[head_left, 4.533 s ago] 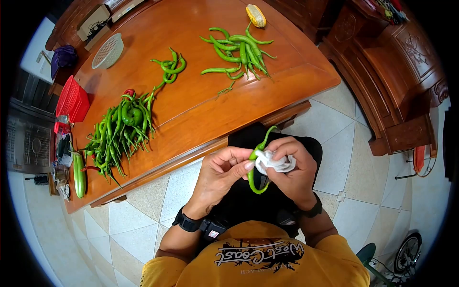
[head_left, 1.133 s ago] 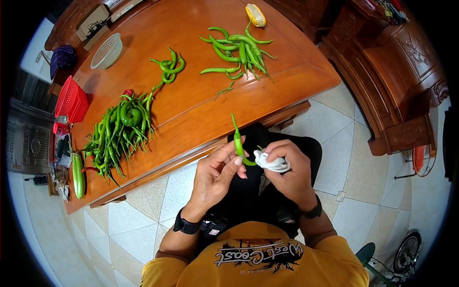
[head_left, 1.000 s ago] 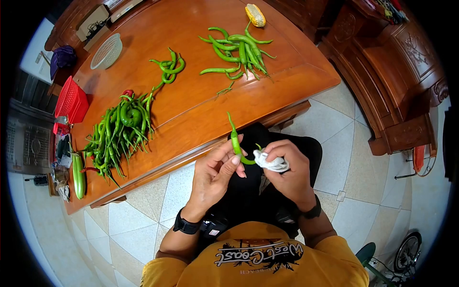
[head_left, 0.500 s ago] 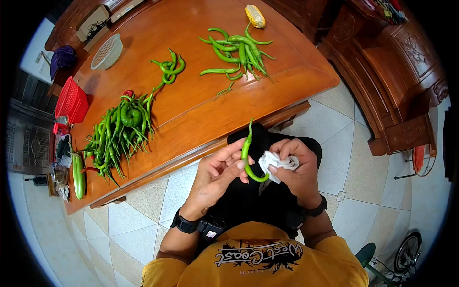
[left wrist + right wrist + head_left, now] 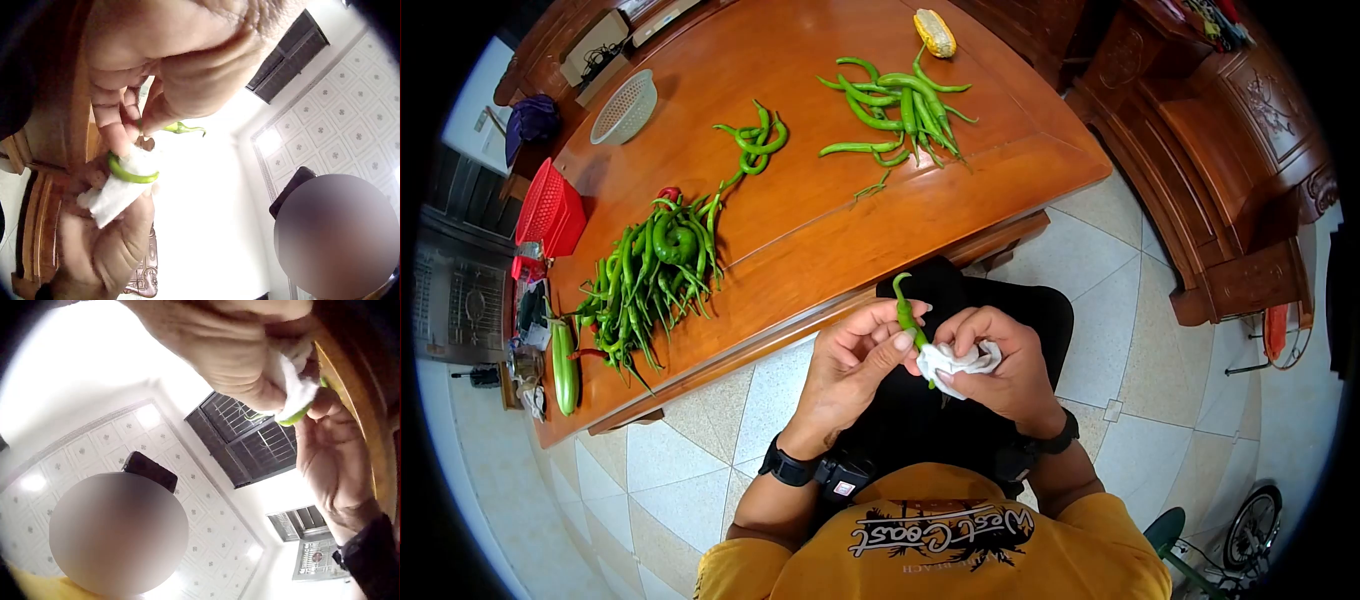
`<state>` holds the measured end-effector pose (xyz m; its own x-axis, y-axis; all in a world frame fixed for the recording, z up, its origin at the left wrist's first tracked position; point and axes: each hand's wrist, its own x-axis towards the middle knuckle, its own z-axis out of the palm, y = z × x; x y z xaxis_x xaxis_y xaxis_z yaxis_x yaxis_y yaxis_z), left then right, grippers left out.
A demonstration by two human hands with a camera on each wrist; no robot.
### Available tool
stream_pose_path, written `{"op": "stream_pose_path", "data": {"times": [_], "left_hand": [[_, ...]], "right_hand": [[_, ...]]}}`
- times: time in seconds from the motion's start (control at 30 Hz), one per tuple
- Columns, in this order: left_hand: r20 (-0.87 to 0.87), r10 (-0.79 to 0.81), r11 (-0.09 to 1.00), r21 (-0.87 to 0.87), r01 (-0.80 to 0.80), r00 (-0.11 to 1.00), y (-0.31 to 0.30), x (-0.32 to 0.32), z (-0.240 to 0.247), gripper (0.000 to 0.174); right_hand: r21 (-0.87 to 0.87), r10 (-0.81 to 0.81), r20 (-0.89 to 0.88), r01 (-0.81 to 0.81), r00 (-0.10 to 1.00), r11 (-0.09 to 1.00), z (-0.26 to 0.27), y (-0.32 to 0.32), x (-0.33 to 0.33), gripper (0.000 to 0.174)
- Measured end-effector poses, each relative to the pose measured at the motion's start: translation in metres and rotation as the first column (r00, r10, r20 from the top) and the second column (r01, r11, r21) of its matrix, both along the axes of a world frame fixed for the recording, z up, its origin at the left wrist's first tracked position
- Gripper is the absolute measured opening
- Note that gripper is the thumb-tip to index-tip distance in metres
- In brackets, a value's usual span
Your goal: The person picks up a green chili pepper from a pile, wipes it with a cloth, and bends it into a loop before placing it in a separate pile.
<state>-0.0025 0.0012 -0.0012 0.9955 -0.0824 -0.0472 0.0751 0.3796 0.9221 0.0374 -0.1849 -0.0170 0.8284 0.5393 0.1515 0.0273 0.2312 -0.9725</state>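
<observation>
Left hand [image 5: 855, 355] pinches a green chili pepper [image 5: 907, 315] between thumb and fingertips, its tip pointing up. The right hand [image 5: 1000, 365] has its fingers curled round a crumpled white cloth [image 5: 960, 358], pressed against the pepper's lower end. Both are held over the person's lap, just off the near edge of the wooden table [image 5: 820, 230], not touching it.

On the table, a big heap of green peppers [image 5: 650, 275] lies by the left edge. A small curled bunch [image 5: 752, 138] sits toward the middle, and a sorted cluster [image 5: 900, 105] lies toward the far right corner, with a corn cob [image 5: 935, 32] just beyond it. A white colander [image 5: 625, 105] is at the far left, a red basket [image 5: 550, 212] at the left edge and a cucumber [image 5: 565, 365] near the left corner. Pale tiled floor [image 5: 700, 440] lies below, and a carved wooden cabinet [image 5: 1250, 150] stands to the right.
</observation>
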Motion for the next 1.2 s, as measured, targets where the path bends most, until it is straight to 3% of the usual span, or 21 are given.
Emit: {"op": "stream_pose_path", "data": {"times": [0.17,0.3,0.4,0.57,0.87,1.03,1.2], "left_hand": [[-0.054,-0.085,0.992,0.088,0.09,0.995,-0.003,-0.001,0.005,0.036],[-0.042,-0.151,0.981,0.117,0.155,0.988,-0.003,-0.003,0.0,0.039],[-0.048,-0.159,0.975,0.148,0.164,0.986,-0.004,-0.003,-0.001,0.039],[-0.015,-0.079,0.98,0.181,0.08,0.997,-0.001,0.001,0.005,0.041],[-0.016,0.102,0.995,0.014,-0.102,0.995,0.003,0.004,0.0,0.034],[-0.025,0.124,0.992,0.003,-0.124,0.992,0.002,0.004,0.0,0.035],[-0.05,-0.025,0.997,0.074,0.029,0.998,0.003,0.0,0.001,0.037]], "right_hand": [[0.002,-0.216,0.214,0.221,0.953,0.975,0.006,0.008,0.001,0.026],[0.034,-0.362,0.393,0.381,0.845,0.924,0.002,0.013,0.004,0.028],[0.05,-0.399,0.432,0.42,0.809,0.906,0.004,0.014,0.005,0.029],[-0.013,-0.253,0.346,0.274,0.904,0.962,0.005,0.011,0.004,0.027],[-0.05,-0.031,0.231,0.043,0.973,0.998,0.007,0.009,-0.005,0.027],[-0.01,-0.089,0.318,0.097,0.944,0.995,0.006,0.012,-0.007,0.027],[0.005,-0.249,0.383,0.268,0.89,0.964,0.004,0.014,-0.004,0.027]]}}
